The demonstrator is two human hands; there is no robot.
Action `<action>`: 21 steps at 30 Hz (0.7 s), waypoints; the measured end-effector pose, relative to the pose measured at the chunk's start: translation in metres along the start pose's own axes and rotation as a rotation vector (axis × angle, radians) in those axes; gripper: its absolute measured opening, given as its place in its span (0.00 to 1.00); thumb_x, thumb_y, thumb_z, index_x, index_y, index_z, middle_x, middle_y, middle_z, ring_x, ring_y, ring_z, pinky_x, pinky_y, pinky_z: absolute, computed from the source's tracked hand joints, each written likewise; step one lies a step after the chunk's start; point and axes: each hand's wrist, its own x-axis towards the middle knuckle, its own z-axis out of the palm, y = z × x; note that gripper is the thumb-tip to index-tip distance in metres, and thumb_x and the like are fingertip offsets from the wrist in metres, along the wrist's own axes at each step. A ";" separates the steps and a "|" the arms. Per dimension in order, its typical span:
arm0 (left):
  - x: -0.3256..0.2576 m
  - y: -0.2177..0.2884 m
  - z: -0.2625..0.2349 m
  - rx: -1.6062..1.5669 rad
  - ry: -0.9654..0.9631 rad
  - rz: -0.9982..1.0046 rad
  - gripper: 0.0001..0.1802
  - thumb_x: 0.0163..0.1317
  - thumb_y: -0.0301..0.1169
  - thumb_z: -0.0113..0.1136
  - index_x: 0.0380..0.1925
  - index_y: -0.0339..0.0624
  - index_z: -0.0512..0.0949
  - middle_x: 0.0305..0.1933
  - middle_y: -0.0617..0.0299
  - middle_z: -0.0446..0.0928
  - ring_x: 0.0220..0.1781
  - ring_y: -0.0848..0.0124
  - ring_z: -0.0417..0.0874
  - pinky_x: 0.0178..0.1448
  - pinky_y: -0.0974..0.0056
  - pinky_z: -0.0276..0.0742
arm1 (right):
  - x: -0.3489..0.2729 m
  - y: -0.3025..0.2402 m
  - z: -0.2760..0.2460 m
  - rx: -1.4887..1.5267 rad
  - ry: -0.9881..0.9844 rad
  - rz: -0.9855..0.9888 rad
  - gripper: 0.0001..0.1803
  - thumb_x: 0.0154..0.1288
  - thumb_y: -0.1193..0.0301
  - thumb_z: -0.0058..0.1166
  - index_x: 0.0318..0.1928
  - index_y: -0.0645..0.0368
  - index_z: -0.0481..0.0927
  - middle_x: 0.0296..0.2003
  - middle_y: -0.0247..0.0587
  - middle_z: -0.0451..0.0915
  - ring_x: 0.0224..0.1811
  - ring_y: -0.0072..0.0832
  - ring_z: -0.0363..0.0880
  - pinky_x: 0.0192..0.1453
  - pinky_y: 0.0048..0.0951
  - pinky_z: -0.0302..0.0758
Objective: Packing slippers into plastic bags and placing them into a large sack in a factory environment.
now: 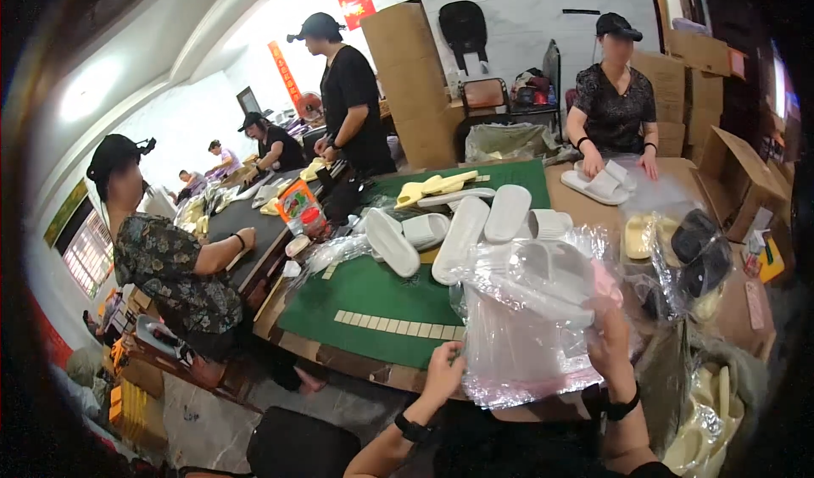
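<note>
A clear plastic bag with white slippers in its upper part lies before me at the table's near edge. At its lower left edge, the curled fingers of my left hand pinch the plastic. My right hand grips the bag's right side, beside the slippers; part of its grip is blurred. Just beyond the bag, loose white slippers lie in a heap on a green mat. Several pale tiles form a row on the mat, left of the bag.
Across the table, a person handles a white slipper pair. Bagged yellow and black slippers lie to the right, near an open carton. Another person stands at left. A black chair is below left.
</note>
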 end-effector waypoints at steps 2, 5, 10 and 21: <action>-0.003 0.006 0.010 0.317 -0.057 0.240 0.21 0.52 0.33 0.59 0.48 0.43 0.73 0.52 0.49 0.69 0.55 0.52 0.68 0.59 0.53 0.63 | 0.005 0.002 0.000 0.089 0.024 0.036 0.19 0.44 0.86 0.47 0.41 0.61 0.73 0.35 0.47 0.75 0.38 0.44 0.75 0.40 0.31 0.72; -0.001 0.028 0.024 0.525 0.095 0.363 0.24 0.53 0.37 0.59 0.52 0.46 0.70 0.59 0.48 0.63 0.61 0.51 0.62 0.63 0.48 0.55 | 0.009 0.005 0.007 0.319 0.164 0.164 0.18 0.47 0.85 0.47 0.43 0.62 0.72 0.39 0.45 0.74 0.42 0.35 0.74 0.48 0.29 0.69; 0.030 -0.036 0.021 0.653 0.318 0.357 0.25 0.59 0.36 0.54 0.56 0.43 0.66 0.63 0.42 0.58 0.62 0.46 0.58 0.64 0.47 0.50 | 0.011 -0.005 0.007 0.240 0.222 0.061 0.19 0.48 0.81 0.48 0.45 0.62 0.71 0.39 0.47 0.74 0.44 0.41 0.72 0.50 0.33 0.68; 0.037 -0.077 0.029 0.827 0.306 0.202 0.28 0.58 0.41 0.54 0.57 0.43 0.65 0.63 0.46 0.58 0.64 0.53 0.60 0.66 0.46 0.50 | 0.008 -0.018 0.024 0.022 0.191 -0.044 0.19 0.47 0.85 0.47 0.43 0.63 0.72 0.33 0.45 0.73 0.33 0.34 0.73 0.39 0.29 0.70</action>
